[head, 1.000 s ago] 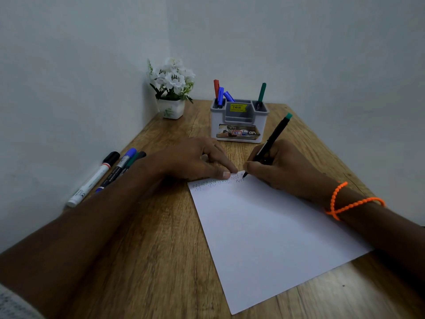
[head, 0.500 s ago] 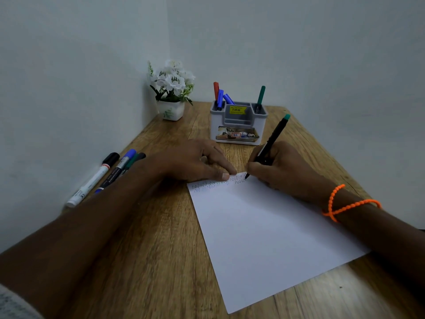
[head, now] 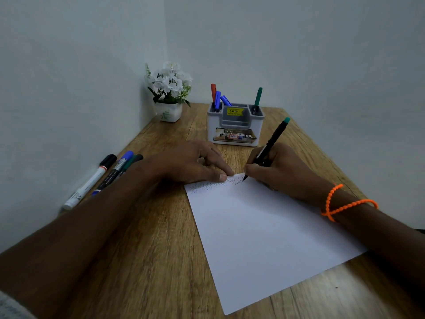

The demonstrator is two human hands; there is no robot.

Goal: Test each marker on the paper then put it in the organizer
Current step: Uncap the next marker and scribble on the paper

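A white sheet of paper [head: 264,236] lies on the wooden table, with zigzag scribbles along its far edge. My right hand [head: 278,171] grips a black marker with a green end [head: 274,139], its tip touching the paper's far edge. My left hand [head: 190,162] rests flat, fingertips pressing down the paper's far edge; a marker cap may be under its fingers, I cannot tell. The grey-and-white organizer [head: 236,134] stands behind the hands, holding a red marker [head: 213,92], two blue ones [head: 218,99] and a green one [head: 258,97].
Three markers lie by the left wall: a white one with a black cap [head: 89,180], a blue-capped one [head: 115,169] and a dark green one [head: 130,161]. A white pot of white flowers [head: 169,93] stands in the far corner. Walls close the table's left and back.
The marker tip has crept rightwards along the paper's far edge, lengthening the scribble. My left hand has stayed put.
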